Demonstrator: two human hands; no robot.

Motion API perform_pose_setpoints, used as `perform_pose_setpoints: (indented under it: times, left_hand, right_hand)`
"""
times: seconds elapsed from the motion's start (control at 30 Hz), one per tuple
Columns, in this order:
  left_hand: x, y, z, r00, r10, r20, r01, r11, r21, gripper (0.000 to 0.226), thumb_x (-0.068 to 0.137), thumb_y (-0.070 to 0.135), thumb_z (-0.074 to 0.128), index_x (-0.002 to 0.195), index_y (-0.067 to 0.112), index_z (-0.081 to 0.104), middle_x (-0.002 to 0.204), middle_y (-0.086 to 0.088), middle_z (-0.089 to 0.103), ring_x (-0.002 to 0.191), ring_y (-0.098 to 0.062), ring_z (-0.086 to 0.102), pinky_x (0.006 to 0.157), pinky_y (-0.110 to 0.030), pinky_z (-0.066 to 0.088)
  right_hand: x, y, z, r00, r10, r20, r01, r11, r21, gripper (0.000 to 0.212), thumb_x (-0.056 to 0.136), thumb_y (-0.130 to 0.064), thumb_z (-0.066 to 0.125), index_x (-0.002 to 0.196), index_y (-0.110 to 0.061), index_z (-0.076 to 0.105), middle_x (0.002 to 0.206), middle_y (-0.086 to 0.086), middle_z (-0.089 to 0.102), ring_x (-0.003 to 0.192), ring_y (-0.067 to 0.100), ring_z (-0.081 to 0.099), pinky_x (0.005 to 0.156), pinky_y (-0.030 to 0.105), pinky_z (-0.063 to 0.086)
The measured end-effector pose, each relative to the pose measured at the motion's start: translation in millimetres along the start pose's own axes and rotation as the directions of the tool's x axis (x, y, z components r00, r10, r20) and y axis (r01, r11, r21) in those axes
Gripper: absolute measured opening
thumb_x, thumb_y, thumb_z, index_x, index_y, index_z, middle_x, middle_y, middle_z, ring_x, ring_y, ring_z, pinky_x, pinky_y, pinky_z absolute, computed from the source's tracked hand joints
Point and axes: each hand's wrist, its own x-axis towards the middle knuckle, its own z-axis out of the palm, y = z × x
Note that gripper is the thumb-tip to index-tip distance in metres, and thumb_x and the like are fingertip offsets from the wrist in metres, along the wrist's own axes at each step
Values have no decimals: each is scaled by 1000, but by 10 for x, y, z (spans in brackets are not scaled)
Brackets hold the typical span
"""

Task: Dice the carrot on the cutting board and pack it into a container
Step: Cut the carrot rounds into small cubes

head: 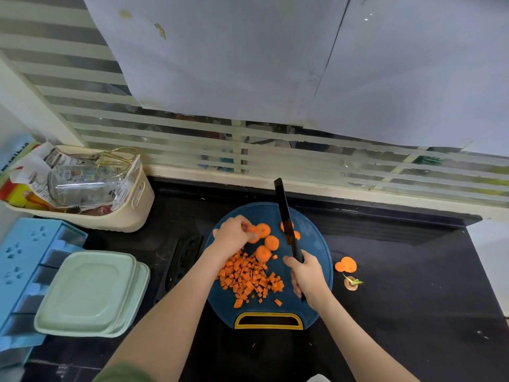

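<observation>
Pinching a carrot slice (pixel 263 229), left hand (pixel 232 234) sits at 9 o'clock of the knife (pixel 285 213), which the right hand (pixel 307 274) grips, blade running 6-to-12.

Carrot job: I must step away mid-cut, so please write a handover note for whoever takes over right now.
Left hand pinches a carrot round on the cutting board. Right hand grips the knife, blade above the other rounds.
Done: a diced pile on the board's near half.
To do: dice every round, then pack all into one of the green containers stacked on the left. Stray slices lie on the counter, right of the board.
</observation>
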Motion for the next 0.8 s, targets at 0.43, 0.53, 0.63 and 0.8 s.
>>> perform_pose_setpoints:
  times: [0.43,0.53,0.63,0.8]
  left_hand:
    - [124,-132,20,995,98,17,-99,970,223,48,93,38,52,135,18,42,132,-11,42,123,-30,40,100,-43,36]
    - [125,-94,57,984,160,75,-176,929,324,59,89,35,61,138,13,37,134,-11,39,126,-30,37,102,-40,37]
    - [156,-85,89,972,224,73,-234,875,424,55,93,26,56,141,10,34,136,-13,38,126,-30,37,102,-37,36]
    - [179,-24,90,966,253,51,-248,851,462,50,91,27,56,134,7,41,131,-13,42,123,-29,39,100,-35,36]
  right_hand:
    - [-16,-74,84,999,10,-31,-10,1000,16,19,94,-14,54,80,-9,42,47,5,38,32,16,28,35,24,26]
    - [-43,-71,117,999,22,-49,-21,1000,22,19,94,-15,54,80,-10,41,48,6,38,32,16,28,36,25,26]
    - [-89,-60,136,997,36,-75,-33,999,34,18,94,-14,53,80,-9,42,48,6,37,32,15,28,36,24,25]
    - [-188,-42,75,989,38,-140,-37,999,11,16,94,-13,53,81,-7,45,48,6,38,30,13,30,34,23,26]
